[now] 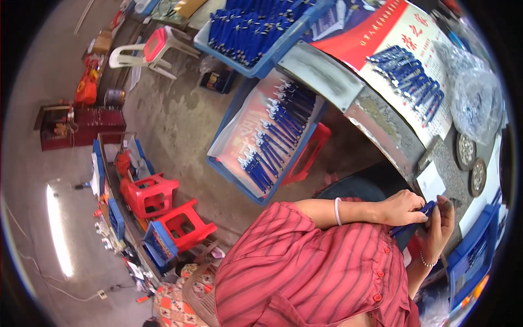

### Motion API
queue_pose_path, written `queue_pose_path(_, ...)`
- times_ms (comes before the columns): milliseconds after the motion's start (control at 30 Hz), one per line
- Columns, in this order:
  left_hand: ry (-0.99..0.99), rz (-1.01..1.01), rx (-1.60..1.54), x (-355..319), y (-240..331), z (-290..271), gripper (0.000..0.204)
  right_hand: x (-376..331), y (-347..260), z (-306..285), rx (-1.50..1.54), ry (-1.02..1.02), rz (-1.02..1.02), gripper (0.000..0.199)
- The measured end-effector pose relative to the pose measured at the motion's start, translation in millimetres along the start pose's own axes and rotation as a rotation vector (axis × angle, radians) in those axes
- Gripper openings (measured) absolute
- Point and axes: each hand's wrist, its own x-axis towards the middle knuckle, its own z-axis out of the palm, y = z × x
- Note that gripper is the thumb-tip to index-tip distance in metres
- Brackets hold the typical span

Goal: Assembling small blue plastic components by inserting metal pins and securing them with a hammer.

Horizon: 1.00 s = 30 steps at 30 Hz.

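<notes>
Red striped cloth fills the near part of my view: the shirt (310, 256) of the person working at the worktable (381, 122). Beside them sits a blue tray (234, 188) lined with paper, dark straps laid across it in a slanting row; a smaller bunch of blue straps (408, 79) rests on the tabletop. From the short sleeve, the left forearm (362, 212) reaches across in front of the body, nearly level as I see it, while the right forearm (417, 279) rises from below. Their left hand (404, 208) and right hand (442, 222) meet just by the table's edge. The left fingers are bent inward, gripping a dark blue strap (429, 208); the right fingers close around it from the other side, only slightly parted. A white bangle (338, 211) circles the left arm, and a beaded bracelet (428, 262) the right wrist.
</notes>
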Motion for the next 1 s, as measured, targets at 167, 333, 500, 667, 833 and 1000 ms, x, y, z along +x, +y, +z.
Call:
queue_pose_path(167, 0.157, 0.001, -0.025, -7, -5, -5, 0.033, -5, -2, 4, 0.081, -0.104, 0.047, 0.026)
queue_pose_path(333, 0.228, 0.012, -0.047, -13, -1, -7, 0.03, -29, 31, 10, 0.232, -0.135, 0.24, 0.018)
queue_pose_path(500, 0.249, 0.009, -0.021, -20, -3, -9, 0.03, -41, 22, 34, 0.02, -0.267, 0.264, 0.022)
queue_pose_path(667, 0.194, 0.013, -0.001, -15, 2, -8, 0.028, -42, 25, 24, -0.049, -0.259, 0.186, 0.018)
queue_pose_path(833, 0.095, -0.16, -0.033, -13, 1, -13, 0.023, -36, 26, 27, -0.047, -0.181, 0.201, 0.014)
queue_pose_path(1000, -0.043, -0.357, -0.111, -6, 15, -13, 0.015, -34, 16, 17, 0.187, -0.216, 0.311, 0.013)
